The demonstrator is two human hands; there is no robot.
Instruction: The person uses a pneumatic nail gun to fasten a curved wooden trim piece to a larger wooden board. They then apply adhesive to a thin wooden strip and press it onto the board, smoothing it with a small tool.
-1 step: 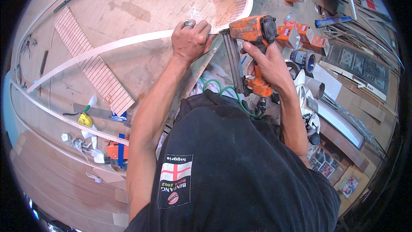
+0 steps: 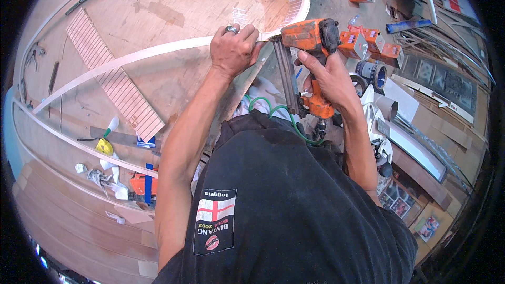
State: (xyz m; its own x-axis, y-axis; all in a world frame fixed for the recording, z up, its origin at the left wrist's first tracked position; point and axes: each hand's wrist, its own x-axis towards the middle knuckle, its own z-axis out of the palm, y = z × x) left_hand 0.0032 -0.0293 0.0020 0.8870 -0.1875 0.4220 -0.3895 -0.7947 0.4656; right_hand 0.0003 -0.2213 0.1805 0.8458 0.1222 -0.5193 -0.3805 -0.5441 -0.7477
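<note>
My right hand (image 2: 336, 81) grips an orange nail gun (image 2: 307, 36), its thumb at the top of the handle. The gun's nose meets the end of a thin, pale wood strip (image 2: 158, 49), by the curved rim (image 2: 300, 0) of a wooden panel. My left hand (image 2: 234, 50), with a ring on one finger, is closed over the strip just left of the nose. From there the strip bows leftward across the panel (image 2: 173, 84). A green coiled air hose (image 2: 294, 123) runs below the gun.
A slotted board (image 2: 115, 76) lies beneath the strip. Further left are a yellow tape measure (image 2: 104, 146), a black pen (image 2: 81, 1) and crumpled white scraps (image 2: 108, 179). Small orange boxes (image 2: 353, 44), tape rolls (image 2: 372, 75) and wood offcuts (image 2: 447, 37) crowd the floor at right.
</note>
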